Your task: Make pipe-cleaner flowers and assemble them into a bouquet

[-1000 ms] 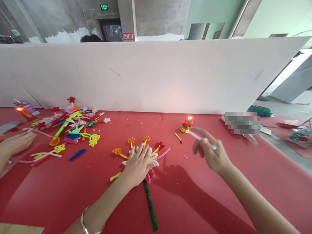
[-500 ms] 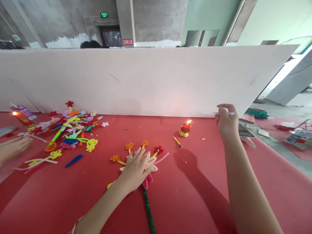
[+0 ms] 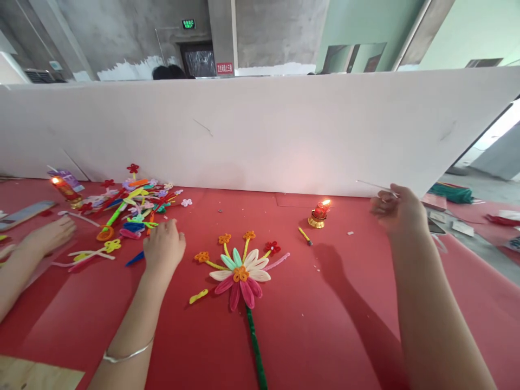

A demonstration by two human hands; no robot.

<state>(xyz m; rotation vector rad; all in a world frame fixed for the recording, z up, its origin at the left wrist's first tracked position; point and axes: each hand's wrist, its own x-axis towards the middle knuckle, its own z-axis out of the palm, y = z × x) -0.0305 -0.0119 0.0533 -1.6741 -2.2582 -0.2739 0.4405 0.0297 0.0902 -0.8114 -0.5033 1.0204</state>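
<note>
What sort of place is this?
Probably a craft area inside an unfinished building: a fuzzy flower lies on a red table, with a patchy concrete wall beyond.

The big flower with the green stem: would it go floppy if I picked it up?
The flower's petals look thin and fuzzy, so it's likely light, not slippery. Its green stem lies nearly straight, so it probably stays fairly stiff. The orange blossoms sit on thin yellow stalks, so those might wobble.
</note>
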